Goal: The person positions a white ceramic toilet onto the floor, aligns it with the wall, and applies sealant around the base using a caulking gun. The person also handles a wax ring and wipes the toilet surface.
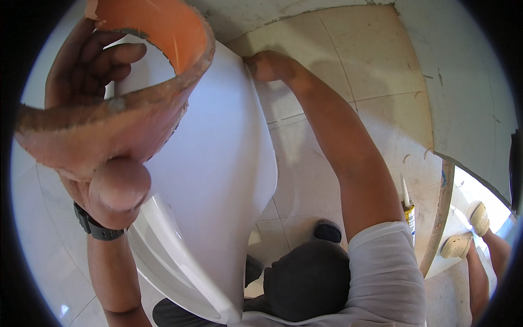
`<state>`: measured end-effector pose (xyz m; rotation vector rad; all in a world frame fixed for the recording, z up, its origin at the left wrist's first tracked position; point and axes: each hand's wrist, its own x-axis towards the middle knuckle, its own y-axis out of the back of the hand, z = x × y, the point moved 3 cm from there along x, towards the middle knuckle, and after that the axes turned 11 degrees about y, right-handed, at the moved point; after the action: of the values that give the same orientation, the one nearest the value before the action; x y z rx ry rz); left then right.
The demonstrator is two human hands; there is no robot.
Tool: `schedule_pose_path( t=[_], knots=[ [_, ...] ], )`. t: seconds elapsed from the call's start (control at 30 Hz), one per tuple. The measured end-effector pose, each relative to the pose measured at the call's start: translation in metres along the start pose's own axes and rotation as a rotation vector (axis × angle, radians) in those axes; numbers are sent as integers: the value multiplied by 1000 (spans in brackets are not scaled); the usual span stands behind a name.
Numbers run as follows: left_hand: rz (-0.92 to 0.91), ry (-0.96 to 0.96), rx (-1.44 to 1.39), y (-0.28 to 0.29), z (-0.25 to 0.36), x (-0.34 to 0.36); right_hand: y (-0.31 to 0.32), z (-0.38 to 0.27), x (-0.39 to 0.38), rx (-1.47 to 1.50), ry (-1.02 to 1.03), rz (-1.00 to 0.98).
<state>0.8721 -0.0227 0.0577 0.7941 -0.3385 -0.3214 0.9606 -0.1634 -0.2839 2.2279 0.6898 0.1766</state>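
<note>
Close in front at the upper left, my left hand (120,182) grips a piece of orange pipe (182,32) with a rough, uneven cut edge. The thumb presses on its outside and the fingers curl at its far side. Behind it leans a large white ceramic bathroom fixture (218,125), like a toilet or urinal, its hollow rim at the lower left. My right arm reaches forward, and my right hand (269,65) is closed at the fixture's far right edge. Its fingertips are partly hidden there.
A sealant cartridge (408,215) with a pale nozzle stands on the tiled floor (387,125) at the right. Past a raised sill (437,223), another person's feet in tan clogs (457,246) show. A pale wall (468,98) bounds the upper right. My dark-clothed knee (308,280) is below.
</note>
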Motion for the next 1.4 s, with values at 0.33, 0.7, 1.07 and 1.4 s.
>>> schedule_pose_path(
  t=[0.33,0.7,1.07,1.4],
  knots=[
    [6,-54,140,-5,9,-3,-5,-6,-2,-44,-19,-122],
    [51,-58,31,-16,11,-5,-18,-15,-22,108,-43,-170],
    [-34,-108,-106,-12,3,-4,-10,-38,-62,170,-97,-225],
    [-49,-144,-128,-10,0,-3,-10,-52,-85,238,-97,-238]
  ],
)
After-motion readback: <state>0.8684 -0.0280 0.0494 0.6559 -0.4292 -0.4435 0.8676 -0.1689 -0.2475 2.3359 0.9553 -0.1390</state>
